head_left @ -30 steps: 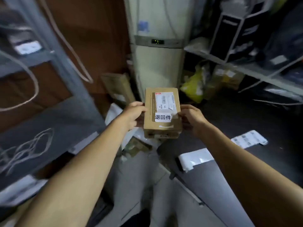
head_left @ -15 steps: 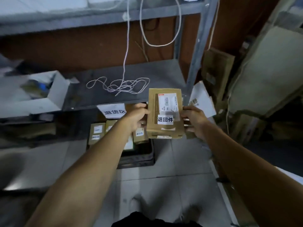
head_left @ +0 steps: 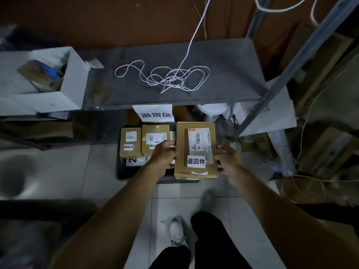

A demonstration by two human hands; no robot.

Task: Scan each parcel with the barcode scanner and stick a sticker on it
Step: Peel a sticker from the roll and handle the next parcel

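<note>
Cardboard parcel (head_left: 196, 150), held flat between both hands above the right part of a dark tray (head_left: 124, 171) on the tiled floor; shipping label (head_left: 199, 139) and white sticker (head_left: 196, 161) face up. Left hand (head_left: 164, 155): fingers curled round the parcel's left edge. Right hand (head_left: 227, 161): fingers curled round the right edge. Two smaller stickered boxes (head_left: 130, 141), (head_left: 155, 138) lie in the tray, left of the parcel. Paper sign (head_left: 155, 113) at the far side. Grey shelf (head_left: 223, 74) beyond, bearing a tangled white cord (head_left: 165, 76) and, at left, an open white box (head_left: 71, 74).
</note>
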